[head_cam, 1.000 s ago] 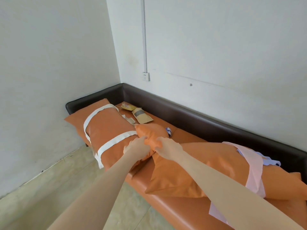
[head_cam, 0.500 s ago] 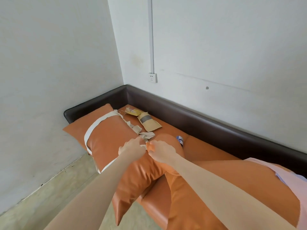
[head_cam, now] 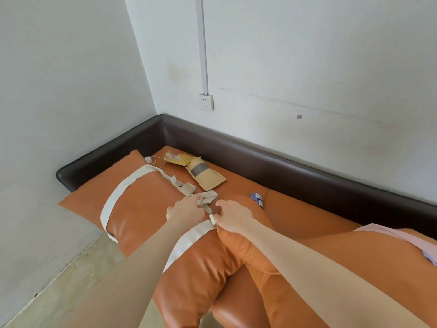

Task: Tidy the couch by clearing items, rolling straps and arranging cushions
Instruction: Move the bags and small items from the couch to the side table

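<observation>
Orange couch (head_cam: 307, 209) in a white corner: left hand (head_cam: 185, 210) and right hand (head_cam: 234, 215) both pinch a beige strap (head_cam: 205, 201) atop a cushion (head_cam: 146, 209).

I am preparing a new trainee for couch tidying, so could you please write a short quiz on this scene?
1. True or false: both hands are on the white strap of the left cushion.
2. Which lies nearest the couch corner? A the yellow packet; B the brown paper pouch; C the small blue and white item.
3. Fill in: the pink cloth lies over the cushion at the far ____ of the view.

Key
1. True: the left hand and right hand meet at the strap's loose end.
2. A.
3. right.
</observation>
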